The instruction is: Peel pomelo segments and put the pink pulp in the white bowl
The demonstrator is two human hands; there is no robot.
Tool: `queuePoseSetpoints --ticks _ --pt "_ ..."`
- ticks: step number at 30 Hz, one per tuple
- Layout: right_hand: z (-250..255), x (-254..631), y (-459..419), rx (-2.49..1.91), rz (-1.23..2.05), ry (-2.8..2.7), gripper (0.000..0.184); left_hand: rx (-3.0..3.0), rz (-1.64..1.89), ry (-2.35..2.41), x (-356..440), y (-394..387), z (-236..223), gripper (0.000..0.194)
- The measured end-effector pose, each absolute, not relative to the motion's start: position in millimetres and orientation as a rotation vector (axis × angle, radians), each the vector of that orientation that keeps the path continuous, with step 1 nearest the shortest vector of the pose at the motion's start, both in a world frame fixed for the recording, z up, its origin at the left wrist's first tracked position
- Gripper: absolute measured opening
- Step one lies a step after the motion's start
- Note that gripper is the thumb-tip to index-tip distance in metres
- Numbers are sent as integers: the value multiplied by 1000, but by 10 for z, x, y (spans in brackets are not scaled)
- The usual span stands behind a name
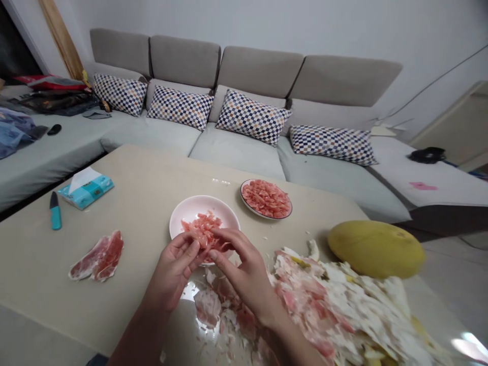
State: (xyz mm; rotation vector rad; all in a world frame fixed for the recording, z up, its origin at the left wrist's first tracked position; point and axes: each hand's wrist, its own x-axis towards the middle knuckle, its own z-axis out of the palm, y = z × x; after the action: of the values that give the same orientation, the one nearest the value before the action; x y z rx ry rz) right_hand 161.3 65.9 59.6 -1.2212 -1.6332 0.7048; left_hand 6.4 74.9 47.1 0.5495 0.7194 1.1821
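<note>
Over the near side of a white bowl (pixel 179 213), both hands come together around a small piece of pink pomelo flesh (pixel 201 240). My left hand (pixel 173 264) pinches this piece between thumb and fingers. On its other side, my right hand (pixel 244 264) has thumb and fingers closed on the flesh, partly hiding it. Loose pomelo flesh (pixel 208 222) lies in the bowl. Peeled membrane scraps (pixel 208 307) are scattered on the table below my hands. Two pomelo segments (pixel 101 256), with some pale skin on them, rest to the left.
Behind the bowl stands a plate (pixel 244 201) heaped with pomelo flesh. A pile of peel and membrane (pixel 343 310) covers the right side, beside a whole yellow pomelo (pixel 375 249). A teal-handled knife (pixel 55 216) and a tissue pack (pixel 89 190) lie left. Beyond is a sofa (pixel 236 152).
</note>
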Motion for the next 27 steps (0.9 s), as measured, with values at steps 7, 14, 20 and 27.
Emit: queuePoseSetpoints --ticks 7,14,20,27 --pt "610 1590 618 -1114 591 -1694 14 827 1123 876 84 712 479 21" --pt "600 1550 629 -1124 765 -1611 11 881 1248 1034 65 723 494 21" --pt "575 1570 704 -1186 1122 -1277 18 901 1322 933 125 748 346 17" --pt "484 1594 768 -1103 1394 -972 26 873 1329 966 148 734 330 15"
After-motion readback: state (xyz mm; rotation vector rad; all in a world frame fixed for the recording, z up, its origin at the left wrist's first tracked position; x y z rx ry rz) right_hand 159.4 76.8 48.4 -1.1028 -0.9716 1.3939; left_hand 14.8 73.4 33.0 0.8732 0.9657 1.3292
